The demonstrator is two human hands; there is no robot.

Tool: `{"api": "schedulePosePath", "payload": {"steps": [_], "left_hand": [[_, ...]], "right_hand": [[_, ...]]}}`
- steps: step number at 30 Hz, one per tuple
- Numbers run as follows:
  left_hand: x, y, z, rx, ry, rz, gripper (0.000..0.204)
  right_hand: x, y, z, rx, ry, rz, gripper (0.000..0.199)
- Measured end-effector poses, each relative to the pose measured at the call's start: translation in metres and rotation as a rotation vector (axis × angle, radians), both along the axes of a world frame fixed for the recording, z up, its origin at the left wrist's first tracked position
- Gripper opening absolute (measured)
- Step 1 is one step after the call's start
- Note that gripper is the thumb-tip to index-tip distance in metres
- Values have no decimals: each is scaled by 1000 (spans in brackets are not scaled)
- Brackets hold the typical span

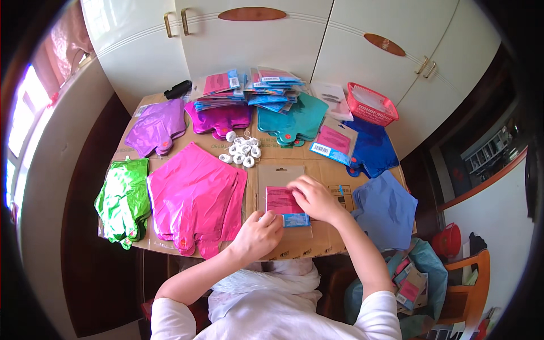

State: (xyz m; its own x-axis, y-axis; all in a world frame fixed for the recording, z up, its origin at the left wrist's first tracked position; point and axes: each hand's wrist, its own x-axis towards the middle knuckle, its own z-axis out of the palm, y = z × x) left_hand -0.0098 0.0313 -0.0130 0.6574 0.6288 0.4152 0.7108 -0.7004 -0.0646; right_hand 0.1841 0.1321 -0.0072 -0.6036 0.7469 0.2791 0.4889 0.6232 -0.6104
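A flat clear packet (288, 175) with a hang hole, a pink piece in its middle and a blue label lies at the front centre of the table. My left hand (259, 233) is closed at the packet's lower left edge, fingertips pinched together. Over the upper right of the pink part, my right hand (313, 197) has its fingers bent and drawn together on the packet. Exactly what lies between the fingertips is partly hidden. Left of my hands is a pile of flat pink foil balloons (192, 192). Small white ribbon coils (242, 149) sit beyond the packet.
Cardboard (331, 241) covers the table. Foil piles in green (122, 195), lilac (156, 127), teal (303, 116) and pale blue (386, 209) surround me. Stacked packets (272, 93) and a red basket (371, 105) stand at the back. A bag of packets (433, 272) is at lower right.
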Motion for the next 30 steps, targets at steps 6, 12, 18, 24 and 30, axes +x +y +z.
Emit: {"api": "schedulePosePath", "payload": {"steps": [6,12,18,24,30], "left_hand": [[1,-6,-13,9,-115,92,21],[1,-4,-8,-11,-134,97,24],[0,-6,-8,-87,-105,129,32],[1,-6,-11,-72,-53,132,30],[1,-5,-8,-99,-44,104,29]], "right_hand": [[-38,26,-26,52,-67,20,15],[-34,29,-30,-2,-57,97,17],[3,-6,12,-39,-4,25,19],[30,-61,-5,198,-89,-37,25],[21,-71,-14,219,-130,-110,26]]}}
